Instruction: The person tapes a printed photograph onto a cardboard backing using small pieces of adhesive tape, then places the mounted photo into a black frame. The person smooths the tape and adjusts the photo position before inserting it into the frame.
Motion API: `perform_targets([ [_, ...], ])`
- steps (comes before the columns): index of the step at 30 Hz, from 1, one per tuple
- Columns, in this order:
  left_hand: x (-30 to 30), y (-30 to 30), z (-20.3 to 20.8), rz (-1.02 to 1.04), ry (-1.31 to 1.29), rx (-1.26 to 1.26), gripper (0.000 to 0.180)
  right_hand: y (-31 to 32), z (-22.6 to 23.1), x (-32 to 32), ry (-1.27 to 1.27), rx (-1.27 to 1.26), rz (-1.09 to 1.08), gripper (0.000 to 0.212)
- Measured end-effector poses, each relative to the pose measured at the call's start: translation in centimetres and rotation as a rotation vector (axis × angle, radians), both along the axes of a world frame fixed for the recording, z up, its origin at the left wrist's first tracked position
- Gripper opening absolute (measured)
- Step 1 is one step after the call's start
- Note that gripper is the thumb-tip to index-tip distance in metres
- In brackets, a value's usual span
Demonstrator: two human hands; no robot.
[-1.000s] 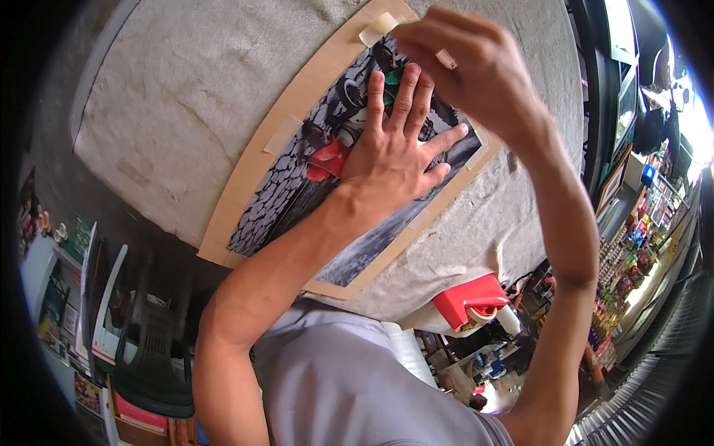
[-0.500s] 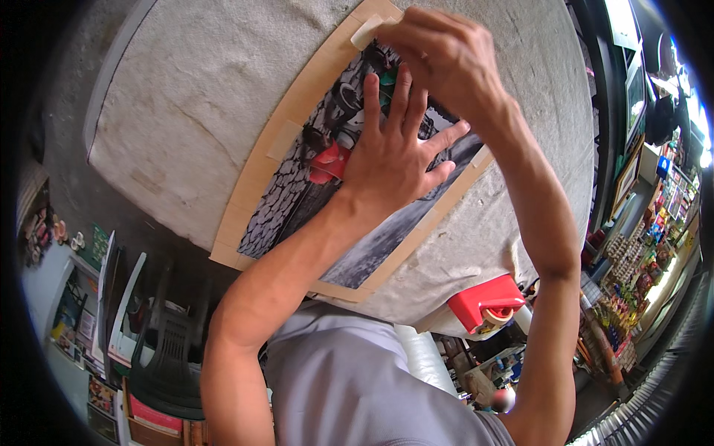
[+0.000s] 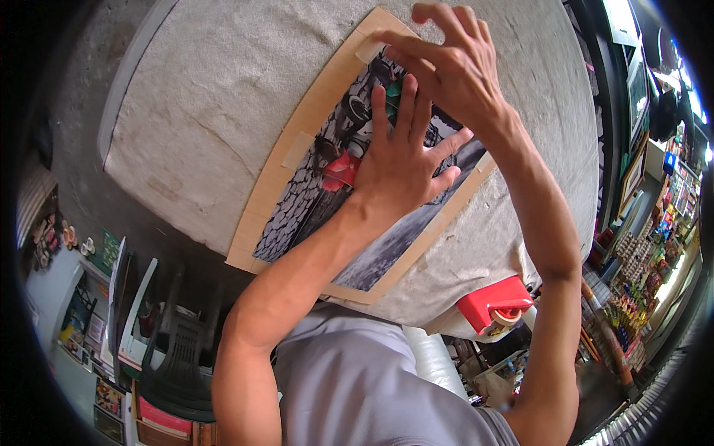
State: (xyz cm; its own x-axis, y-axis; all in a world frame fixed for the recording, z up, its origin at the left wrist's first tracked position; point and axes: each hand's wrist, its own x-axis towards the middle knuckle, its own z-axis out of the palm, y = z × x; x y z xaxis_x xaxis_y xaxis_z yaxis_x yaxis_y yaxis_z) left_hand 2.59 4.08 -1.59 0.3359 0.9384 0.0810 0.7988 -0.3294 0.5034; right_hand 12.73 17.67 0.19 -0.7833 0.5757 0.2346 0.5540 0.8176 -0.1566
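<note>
Print [image 3: 312, 215], a dark photo sheet, lies flat inside a tan card mat [image 3: 320, 104] on a grey cloth-covered table [image 3: 216, 89]. Left hand [image 3: 398, 160] is spread open, palm down on the middle of the print, fingers fanned, pinning it and gripping nothing. Right hand [image 3: 450, 63] sits at the mat's top corner, fingers curled, tips down on a pale tape strip [image 3: 368, 50] where print meets mat; can't tell if it pinches the strip or only presses it. A second tape strip [image 3: 297, 149] sits on the mat's left border, apart from both hands. My read: print is thin, light and floppy, creases easily, glossy face likely marks from fingertips, so flat palm pressure is safer than pinching. Mat looks stiffer but is only thin card and will bend at the corners; best lifted by two opposite edges. Tape is sticky and light; handle by the end. Further out: red-lidded container [image 3: 494, 305] below the table edge on the right, dark plastic chair [image 3: 175, 357] lower left, cluttered shelves [image 3: 647, 275] far right.
</note>
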Motion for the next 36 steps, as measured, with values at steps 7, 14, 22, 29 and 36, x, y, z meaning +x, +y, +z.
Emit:
perform_targets([
  [7, -0.1, 0.2, -0.1, -0.001, -0.002, -0.004, 0.058, -0.1, 0.9, 1.1, -0.282, -0.39, -0.198, 0.078],
  [14, 0.0, 0.3, -0.1, 0.009, -0.031, 0.039, 0.057, 0.1, 1.8, 1.2, -0.296, -0.393, -0.395, 0.075],
  [22, 0.2, 0.2, -0.3, -0.061, 0.097, 0.023, 0.066, -3.8, 1.6, 8.1, -0.228, 0.2, -0.719, 0.054],
  [29, -0.2, -0.1, -1.0, -0.085, 0.167, -0.025, 0.074, -29.2, 10.6, 8.4, 0.129, 0.156, -1.475, 0.042],
  [36, -0.8, 0.8, -1.2, -0.087, -0.126, -0.075, 0.076, -46.9, 7.1, 10.3, 1.096, -0.106, -2.284, 0.05],
])
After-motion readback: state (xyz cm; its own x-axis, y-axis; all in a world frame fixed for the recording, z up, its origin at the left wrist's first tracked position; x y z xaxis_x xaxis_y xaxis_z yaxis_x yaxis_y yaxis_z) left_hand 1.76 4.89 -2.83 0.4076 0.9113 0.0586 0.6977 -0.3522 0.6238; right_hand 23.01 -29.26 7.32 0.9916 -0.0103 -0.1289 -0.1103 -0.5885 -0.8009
